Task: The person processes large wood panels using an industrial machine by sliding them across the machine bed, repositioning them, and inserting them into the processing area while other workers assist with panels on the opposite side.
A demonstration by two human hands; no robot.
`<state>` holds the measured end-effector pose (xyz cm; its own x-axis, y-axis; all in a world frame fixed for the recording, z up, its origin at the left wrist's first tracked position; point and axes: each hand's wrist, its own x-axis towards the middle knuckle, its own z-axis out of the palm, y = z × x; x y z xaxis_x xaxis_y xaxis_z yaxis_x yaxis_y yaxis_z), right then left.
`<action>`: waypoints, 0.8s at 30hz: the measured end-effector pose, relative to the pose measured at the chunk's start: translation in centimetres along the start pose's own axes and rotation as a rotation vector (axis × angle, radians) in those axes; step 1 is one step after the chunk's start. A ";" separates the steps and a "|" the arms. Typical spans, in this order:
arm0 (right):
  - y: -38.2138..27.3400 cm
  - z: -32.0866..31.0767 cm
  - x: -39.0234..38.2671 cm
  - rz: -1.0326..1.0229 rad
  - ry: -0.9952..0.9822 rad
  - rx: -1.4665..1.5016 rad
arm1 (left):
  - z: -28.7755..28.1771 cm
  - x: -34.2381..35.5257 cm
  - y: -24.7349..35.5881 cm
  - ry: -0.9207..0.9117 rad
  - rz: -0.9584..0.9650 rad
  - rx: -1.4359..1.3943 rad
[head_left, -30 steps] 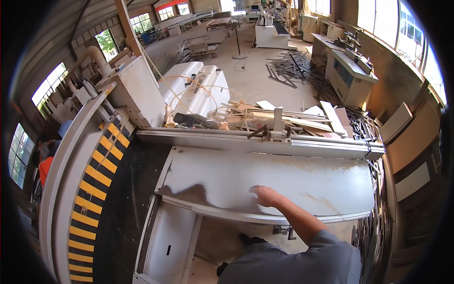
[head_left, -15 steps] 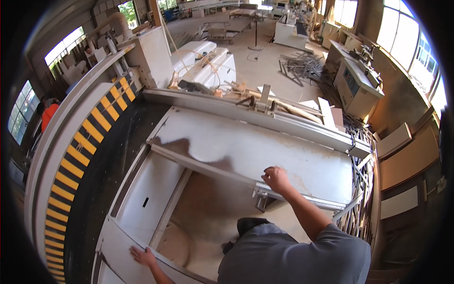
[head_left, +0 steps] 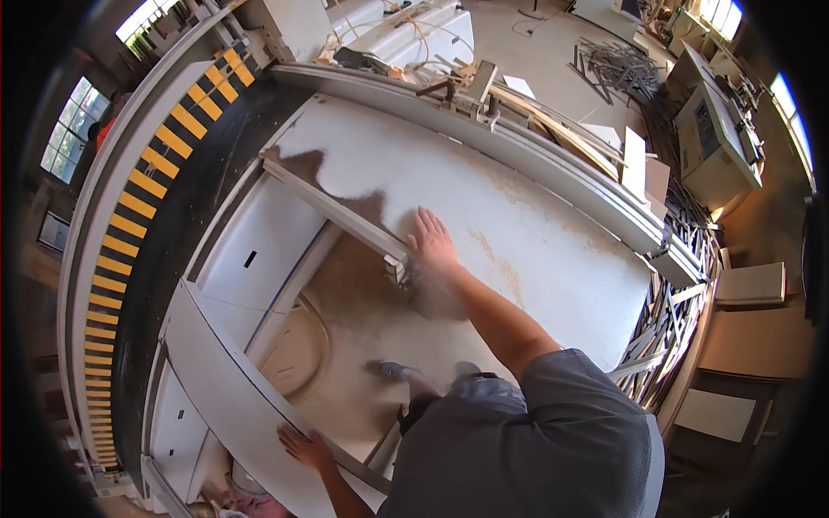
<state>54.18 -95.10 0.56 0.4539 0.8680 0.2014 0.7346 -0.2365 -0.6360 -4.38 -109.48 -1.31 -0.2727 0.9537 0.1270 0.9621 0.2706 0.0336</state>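
My right hand lies with fingers outstretched on a wide white table top with worn brown patches, just beside its metal edge bar. My left hand is open, fingers spread, on a long pale panel at the lower left. Between these surfaces the floor and my feet show. A long fence with a clamp runs along the table's far side.
A black track edged with yellow stripes runs down the left. Wood offcuts, leaning boards and a machine are at the right. Beyond the fence lie white machine housings. A person in orange is at far left.
The view has tipped down and turned. My right hand has gone from bent fingers to outstretched on the table top. My left hand, unseen a second ago, now rests on the lower panel.
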 end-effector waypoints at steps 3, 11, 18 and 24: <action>0.1 -1.2 -2.2 0.010 -0.006 -0.277 | -2.3 -8.7 -0.4 -0.034 0.017 -0.027; 6.7 -10.6 -10.6 0.124 -0.008 -0.460 | -4.6 -19.4 -0.7 -0.057 -0.007 -0.017; 16.2 -22.1 -21.8 0.382 0.055 -0.534 | -4.7 -21.5 -3.2 -0.018 0.006 -0.219; 40.6 -31.6 -38.5 0.795 0.343 -0.443 | -9.7 -34.1 -1.7 -0.034 0.056 -0.213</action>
<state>82.46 -151.89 -9.41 0.9703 0.2263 0.0853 0.2418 -0.9024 -0.3566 3.30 -143.70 3.94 -0.2150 0.9713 0.1014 0.9537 0.1864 0.2361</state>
